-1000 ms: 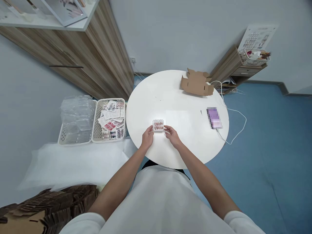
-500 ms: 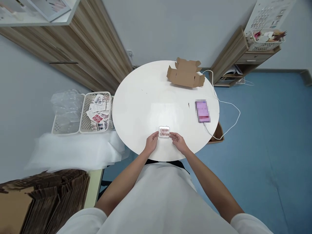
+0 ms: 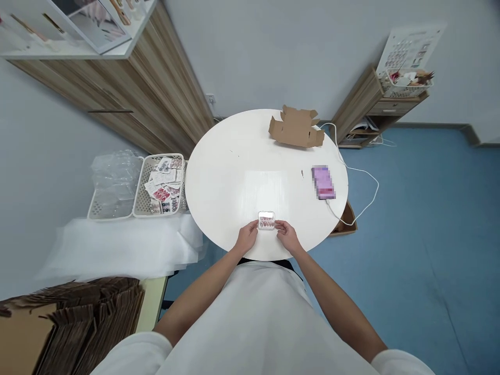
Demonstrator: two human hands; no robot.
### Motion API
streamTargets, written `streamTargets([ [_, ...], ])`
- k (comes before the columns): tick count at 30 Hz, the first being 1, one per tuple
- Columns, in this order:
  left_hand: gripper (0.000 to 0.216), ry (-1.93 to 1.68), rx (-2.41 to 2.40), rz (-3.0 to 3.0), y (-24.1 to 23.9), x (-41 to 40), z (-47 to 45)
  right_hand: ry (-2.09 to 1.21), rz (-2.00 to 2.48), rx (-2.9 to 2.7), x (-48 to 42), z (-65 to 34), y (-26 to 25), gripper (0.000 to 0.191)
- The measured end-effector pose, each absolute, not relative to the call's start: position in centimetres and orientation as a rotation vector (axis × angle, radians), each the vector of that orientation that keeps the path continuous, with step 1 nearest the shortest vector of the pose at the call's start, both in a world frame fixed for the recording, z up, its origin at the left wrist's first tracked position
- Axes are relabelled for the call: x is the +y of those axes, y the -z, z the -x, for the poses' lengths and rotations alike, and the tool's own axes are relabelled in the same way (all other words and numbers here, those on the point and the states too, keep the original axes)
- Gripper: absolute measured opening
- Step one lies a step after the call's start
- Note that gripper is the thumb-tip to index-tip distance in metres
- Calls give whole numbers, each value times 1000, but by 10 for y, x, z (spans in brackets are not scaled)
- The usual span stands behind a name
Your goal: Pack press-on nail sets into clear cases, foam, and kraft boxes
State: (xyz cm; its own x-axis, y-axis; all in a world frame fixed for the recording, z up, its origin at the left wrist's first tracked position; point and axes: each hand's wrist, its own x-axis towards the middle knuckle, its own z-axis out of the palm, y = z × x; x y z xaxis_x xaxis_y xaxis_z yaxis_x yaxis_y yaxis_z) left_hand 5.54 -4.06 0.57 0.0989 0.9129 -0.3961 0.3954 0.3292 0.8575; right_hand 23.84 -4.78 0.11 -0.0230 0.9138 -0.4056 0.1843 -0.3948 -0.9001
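Note:
A small clear case of press-on nails point(image 3: 266, 221), with rows of pinkish-red nails inside, is at the near side of the white oval table point(image 3: 219, 182). My left hand point(image 3: 247, 235) grips its left edge with the fingertips. At the opposite edge, the fingers of my right hand point(image 3: 288, 235) pinch the case. Whether it rests on the tabletop or is slightly lifted, I cannot tell. Glare covers the upper part of its lid.
An unfolded cardboard box point(image 3: 296, 130) lies at the table's back. A phone point(image 3: 324, 183) with a white cable point(image 3: 367, 171) is on the right. Left of the table stands a white basket point(image 3: 137, 208) of nail cards, beside white foam sheets point(image 3: 117, 250) and stacked flat cardboard point(image 3: 94, 323).
My view has tilted and shifted, so the room appears displaced. Both hands and the case are a little nearer my body, and glare now shows on the lid.

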Motion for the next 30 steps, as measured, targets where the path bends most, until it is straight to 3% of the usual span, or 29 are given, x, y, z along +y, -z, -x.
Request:
streamTargets([
  [12, 44, -472, 1433, -1780, 5, -47, -43, -1037, 1842, -1574, -74, -224, -1, 43],
  [16, 60, -390, 1319, -2077, -1, -44, -38, -831, 1921, -1957, -70, -224, -5, 57],
  [21, 64, -229, 1221, -2176, 1, -41, -36, -809, 1931, -2145, -62, -226, -2, 63],
  [30, 65, -362, 1201, -2055, 7, -51, -43, -820, 1846, -2088, -77, -226, -1, 54],
])
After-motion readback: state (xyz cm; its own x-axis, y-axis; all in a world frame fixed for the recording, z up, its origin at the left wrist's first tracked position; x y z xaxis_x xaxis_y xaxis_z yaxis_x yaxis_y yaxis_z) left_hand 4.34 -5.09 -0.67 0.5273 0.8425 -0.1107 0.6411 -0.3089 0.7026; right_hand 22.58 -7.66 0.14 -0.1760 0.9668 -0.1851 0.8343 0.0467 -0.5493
